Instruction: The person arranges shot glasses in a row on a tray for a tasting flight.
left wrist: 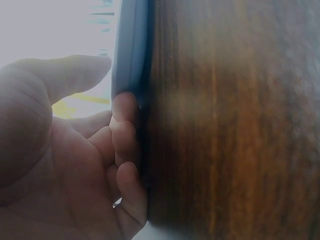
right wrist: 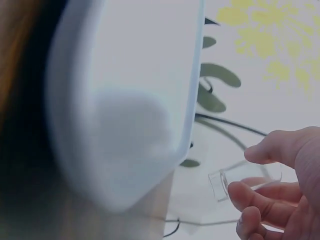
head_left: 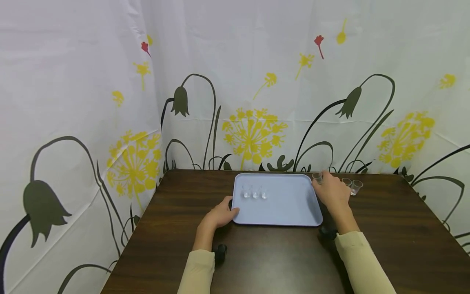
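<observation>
A pale blue tray (head_left: 282, 204) lies on the dark table. Three small clear shot glasses (head_left: 255, 192) stand in a row on its left part. At the tray's left edge my left hand (head_left: 221, 213) grips the rim, thumb on the upper side and curled fingers (left wrist: 125, 135) against the outer side. Past the tray's right edge, my right hand (head_left: 333, 194) pinches another clear shot glass (right wrist: 218, 186) between thumb and fingers, held off the table. Right of that hand, two more shot glasses (head_left: 355, 186) stand close together, partly behind it.
The brown wooden table (head_left: 271, 257) reaches back to a white curtain (head_left: 235, 49) printed with flowers. A dark wrist device (head_left: 220, 254) sits at the left cuff, another (head_left: 328, 232) at the right one.
</observation>
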{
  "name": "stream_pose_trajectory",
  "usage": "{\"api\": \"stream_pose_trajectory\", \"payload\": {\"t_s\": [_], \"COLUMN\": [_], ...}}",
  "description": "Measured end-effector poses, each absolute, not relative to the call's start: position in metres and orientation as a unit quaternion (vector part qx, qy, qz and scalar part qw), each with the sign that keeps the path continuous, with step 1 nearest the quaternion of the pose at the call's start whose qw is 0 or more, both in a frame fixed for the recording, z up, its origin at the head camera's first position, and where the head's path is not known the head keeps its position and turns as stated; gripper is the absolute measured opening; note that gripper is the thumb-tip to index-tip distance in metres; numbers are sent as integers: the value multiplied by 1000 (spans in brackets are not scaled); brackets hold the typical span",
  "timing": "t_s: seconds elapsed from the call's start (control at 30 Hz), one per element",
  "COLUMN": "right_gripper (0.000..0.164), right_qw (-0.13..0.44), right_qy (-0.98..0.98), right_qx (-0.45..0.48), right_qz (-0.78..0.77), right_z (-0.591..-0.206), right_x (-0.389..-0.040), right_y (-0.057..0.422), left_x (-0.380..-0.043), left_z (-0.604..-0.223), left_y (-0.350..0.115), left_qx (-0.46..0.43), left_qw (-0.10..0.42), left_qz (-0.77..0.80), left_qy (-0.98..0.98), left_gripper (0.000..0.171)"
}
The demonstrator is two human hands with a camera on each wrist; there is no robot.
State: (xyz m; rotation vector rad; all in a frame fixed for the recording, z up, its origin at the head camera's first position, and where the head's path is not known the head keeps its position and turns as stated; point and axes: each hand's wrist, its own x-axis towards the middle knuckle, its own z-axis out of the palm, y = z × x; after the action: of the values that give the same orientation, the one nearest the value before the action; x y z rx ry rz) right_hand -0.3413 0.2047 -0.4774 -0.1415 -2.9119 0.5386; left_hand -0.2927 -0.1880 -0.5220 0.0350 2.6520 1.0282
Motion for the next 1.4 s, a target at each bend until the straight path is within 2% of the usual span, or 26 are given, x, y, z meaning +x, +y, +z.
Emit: {"api": "stream_pose_trajectory", "payload": {"t_s": [0.4,0.7,1.23,1.4], "right_gripper": [54,56,51,48], "right_qw": [88,55,43,38], "right_qy": [-975,-973,-967,-961], "right_qx": [-40,-29,-25,-11], "right_qz": [200,222,249,273], "right_z": [-463,-466,-471,-471], "right_x": [-341,-336,-335,-333], "right_y": [179,161,149,144], "left_x": [-315,-325,-327,-320], "left_z": [-556,-578,-578,-567], "left_y": [-195,-203,-203,-198], "left_qx": [6,16,20,21], "left_qw": [146,155,149,141], "left_qz": [336,330,335,331], "left_qy": [930,931,930,933], "left_gripper": [72,73,75,73]}}
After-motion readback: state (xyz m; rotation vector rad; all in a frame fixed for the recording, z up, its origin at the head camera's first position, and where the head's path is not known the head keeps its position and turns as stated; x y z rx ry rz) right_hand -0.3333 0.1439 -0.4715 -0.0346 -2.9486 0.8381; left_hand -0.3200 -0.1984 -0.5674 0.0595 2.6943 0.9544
